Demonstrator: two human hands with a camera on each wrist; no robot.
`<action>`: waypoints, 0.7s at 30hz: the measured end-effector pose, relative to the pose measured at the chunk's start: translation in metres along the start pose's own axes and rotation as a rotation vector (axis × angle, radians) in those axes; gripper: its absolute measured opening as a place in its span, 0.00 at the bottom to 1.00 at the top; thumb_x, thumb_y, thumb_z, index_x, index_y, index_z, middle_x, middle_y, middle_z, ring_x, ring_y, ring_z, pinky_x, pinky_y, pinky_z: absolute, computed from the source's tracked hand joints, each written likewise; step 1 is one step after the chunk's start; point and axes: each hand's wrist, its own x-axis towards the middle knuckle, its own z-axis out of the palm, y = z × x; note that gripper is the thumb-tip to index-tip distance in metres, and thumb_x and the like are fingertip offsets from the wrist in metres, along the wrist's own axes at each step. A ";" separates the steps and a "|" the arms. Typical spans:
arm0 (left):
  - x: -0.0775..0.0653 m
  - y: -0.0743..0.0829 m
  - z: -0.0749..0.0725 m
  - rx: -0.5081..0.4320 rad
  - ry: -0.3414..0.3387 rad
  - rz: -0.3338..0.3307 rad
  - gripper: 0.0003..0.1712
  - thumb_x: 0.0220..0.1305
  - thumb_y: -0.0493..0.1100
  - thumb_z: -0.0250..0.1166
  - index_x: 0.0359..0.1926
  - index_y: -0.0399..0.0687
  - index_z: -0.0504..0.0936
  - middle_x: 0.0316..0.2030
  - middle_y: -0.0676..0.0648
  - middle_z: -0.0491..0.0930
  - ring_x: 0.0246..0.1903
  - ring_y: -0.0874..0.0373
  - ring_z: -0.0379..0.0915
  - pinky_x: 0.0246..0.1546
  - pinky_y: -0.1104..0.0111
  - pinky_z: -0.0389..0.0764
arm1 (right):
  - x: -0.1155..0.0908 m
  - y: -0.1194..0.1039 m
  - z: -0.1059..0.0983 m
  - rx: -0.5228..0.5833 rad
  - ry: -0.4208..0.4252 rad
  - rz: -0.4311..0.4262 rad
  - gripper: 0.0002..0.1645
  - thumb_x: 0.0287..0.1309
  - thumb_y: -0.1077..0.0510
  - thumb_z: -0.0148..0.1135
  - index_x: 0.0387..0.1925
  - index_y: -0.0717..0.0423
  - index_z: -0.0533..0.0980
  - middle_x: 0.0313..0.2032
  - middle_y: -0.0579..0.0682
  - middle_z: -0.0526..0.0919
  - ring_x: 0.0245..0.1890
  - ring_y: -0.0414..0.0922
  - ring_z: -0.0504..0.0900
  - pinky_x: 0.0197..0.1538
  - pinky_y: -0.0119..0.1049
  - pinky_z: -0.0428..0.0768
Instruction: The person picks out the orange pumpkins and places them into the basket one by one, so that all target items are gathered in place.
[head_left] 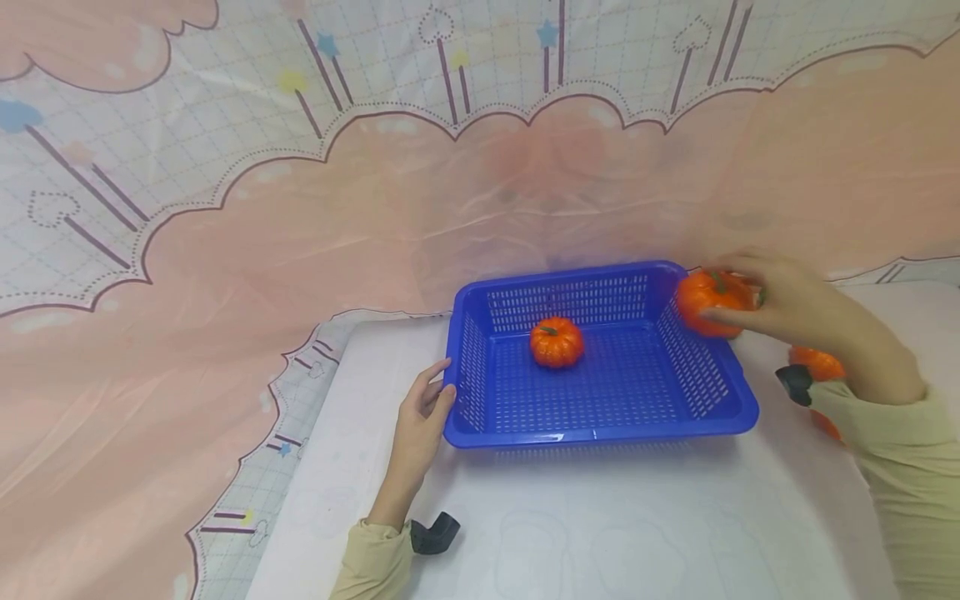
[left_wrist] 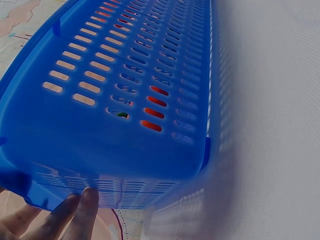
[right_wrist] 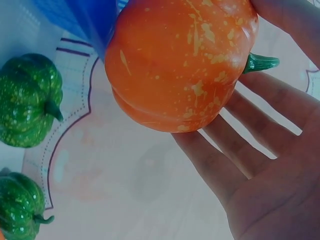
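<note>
My right hand [head_left: 776, 292] holds an orange toy pumpkin [head_left: 712, 304] with a green stem over the right rim of a blue plastic basket [head_left: 592, 437]. In the right wrist view, yellow flecks cover that pumpkin [right_wrist: 175, 65], and the fingers reach round its lower side. A smaller orange pumpkin [head_left: 557, 342] sits inside the basket, left of its middle. At the basket's left side, my left hand [head_left: 422, 417] touches the rim. The left wrist view shows its nearly straight fingers [left_wrist: 85, 210] against the outer wall below the rim; its thumb is mostly hidden there.
Two green pumpkins [right_wrist: 30, 100] appear at the left of the right wrist view. Orange pumpkins [head_left: 817, 364] lie by the right forearm, partly covered by the sleeve. The white table [head_left: 600, 525] meets a patterned pink cloth [head_left: 337, 242] behind the basket.
</note>
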 end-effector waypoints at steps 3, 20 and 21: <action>0.000 0.000 0.000 -0.006 -0.002 0.000 0.26 0.73 0.51 0.58 0.69 0.55 0.69 0.58 0.37 0.79 0.60 0.43 0.75 0.64 0.48 0.73 | 0.002 -0.003 0.001 0.012 0.001 -0.009 0.34 0.51 0.55 0.77 0.59 0.59 0.76 0.56 0.61 0.79 0.55 0.59 0.75 0.55 0.62 0.74; 0.000 0.000 0.000 -0.007 0.002 0.004 0.26 0.73 0.50 0.58 0.69 0.55 0.69 0.58 0.37 0.79 0.60 0.43 0.75 0.64 0.48 0.72 | 0.018 -0.009 0.015 0.016 0.032 -0.109 0.30 0.48 0.57 0.78 0.54 0.59 0.79 0.49 0.56 0.82 0.48 0.58 0.80 0.51 0.61 0.79; 0.000 0.000 0.000 -0.006 0.003 0.004 0.26 0.73 0.51 0.58 0.69 0.55 0.69 0.58 0.37 0.79 0.60 0.43 0.75 0.64 0.48 0.72 | 0.018 -0.010 0.016 0.019 0.028 -0.105 0.30 0.49 0.57 0.77 0.54 0.59 0.79 0.49 0.56 0.82 0.48 0.58 0.80 0.51 0.61 0.79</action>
